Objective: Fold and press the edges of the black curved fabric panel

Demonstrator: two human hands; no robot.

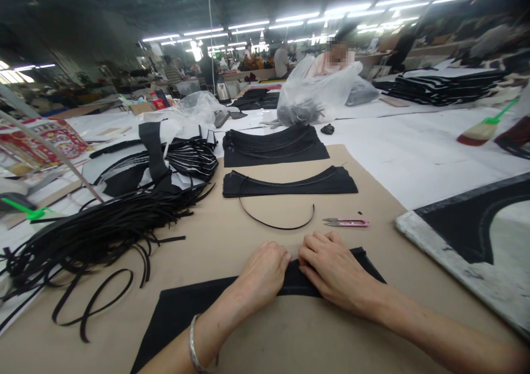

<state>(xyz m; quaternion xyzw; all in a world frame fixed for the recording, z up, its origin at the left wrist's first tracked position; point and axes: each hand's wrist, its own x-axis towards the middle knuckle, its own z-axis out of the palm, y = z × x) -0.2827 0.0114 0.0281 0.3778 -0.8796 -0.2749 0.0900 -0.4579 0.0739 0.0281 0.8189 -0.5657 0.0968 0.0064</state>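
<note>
A curved black fabric piece [194, 297] lies on brown paper right in front of me. My left hand [267, 269], a silver bangle on its wrist, is closed on the fabric's far edge, thumb and fingers pinched together. Close beside it, my right hand [327, 266] has curled fingers closed on the same edge. The fingertips partly hide the cloth between them. Beyond the hands rest a thin black strip [275, 226] and pink-handled thread snips [346, 222]. Two stacks of cut black fabric, a nearer one [290, 183] and a farther one [275, 147], sit behind these.
Loose black strips [103, 236] are heaped at left, several trailing onto the brown paper [372, 197]. At right, a whitish board [447, 269] carries another black piece. A glue bottle with a green brush [476, 131] stands farther right. Across the table, a person is behind a clear plastic bag [306, 98].
</note>
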